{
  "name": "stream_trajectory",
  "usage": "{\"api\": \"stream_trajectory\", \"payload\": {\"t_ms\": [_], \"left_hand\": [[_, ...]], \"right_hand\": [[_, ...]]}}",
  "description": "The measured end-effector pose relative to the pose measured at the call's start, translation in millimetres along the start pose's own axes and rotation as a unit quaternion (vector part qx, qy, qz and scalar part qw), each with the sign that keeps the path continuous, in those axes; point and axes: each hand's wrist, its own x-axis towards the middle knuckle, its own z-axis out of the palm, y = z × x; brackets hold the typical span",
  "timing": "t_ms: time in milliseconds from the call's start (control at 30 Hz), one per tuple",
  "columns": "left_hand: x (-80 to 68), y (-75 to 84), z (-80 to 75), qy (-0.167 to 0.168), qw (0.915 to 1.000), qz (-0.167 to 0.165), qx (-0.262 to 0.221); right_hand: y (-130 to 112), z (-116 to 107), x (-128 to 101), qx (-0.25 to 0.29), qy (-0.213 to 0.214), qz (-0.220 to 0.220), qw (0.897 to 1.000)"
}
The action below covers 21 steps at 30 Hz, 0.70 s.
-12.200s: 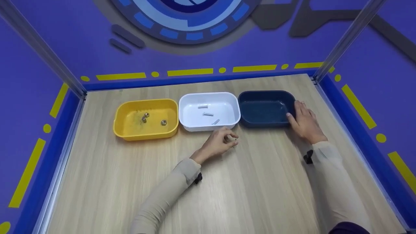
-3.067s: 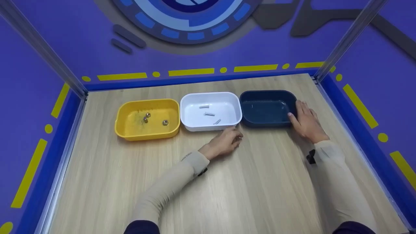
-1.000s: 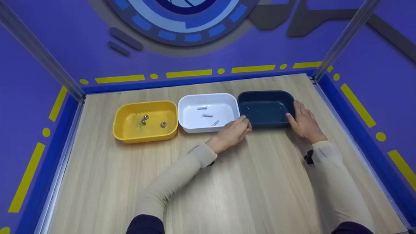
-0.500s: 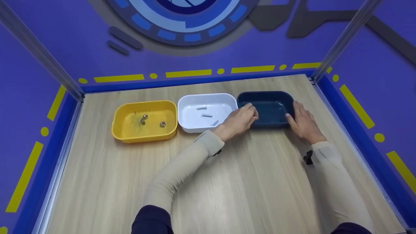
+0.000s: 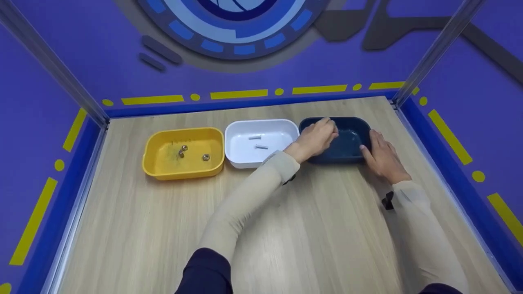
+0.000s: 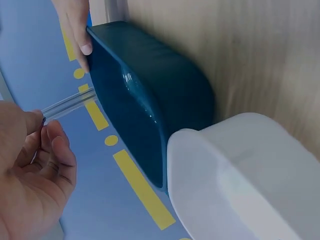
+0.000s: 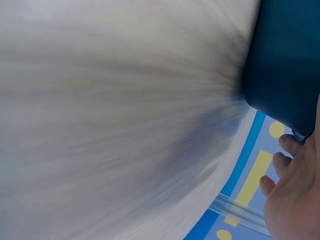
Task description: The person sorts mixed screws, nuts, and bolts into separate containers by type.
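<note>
Under both hands the wooden table (image 5: 310, 237) is spreading out, bearing three tubs in a row. Beneath the left hand (image 5: 316, 136) the dark blue tub (image 5: 351, 143) is sitting, with that hand hanging over its near-left part, fingers (image 6: 55, 155) curling inward toward the thumb; whether they are pinching anything I cannot tell. Against the tub's far side from that hand, the right hand (image 5: 382, 157) is resting with fingers nearly straight, thumb lying on the rim. Just to the left hand's left, the white tub (image 5: 245, 157) is touching the blue one and holding small bolts (image 5: 257, 142). Farther left, the yellow tub (image 5: 163, 169) is holding a few nuts (image 5: 192, 153).
</note>
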Motion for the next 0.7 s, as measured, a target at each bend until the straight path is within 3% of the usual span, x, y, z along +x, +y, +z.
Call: {"api": "stream_trajectory", "payload": {"t_ms": [400,700], "left_hand": [[36.3,6.6,-2.2,-0.011,0.9968,-0.079,0.002],[42.2,6.8,-5.2,0.006,0.9971,-0.076,0.005]], "right_hand": [[-3.1,0.1,0.7,0.002,-0.007,0.004,1.0],[-2.1,-0.2,-0.8,0.011,0.003,0.008,1.0]]}}
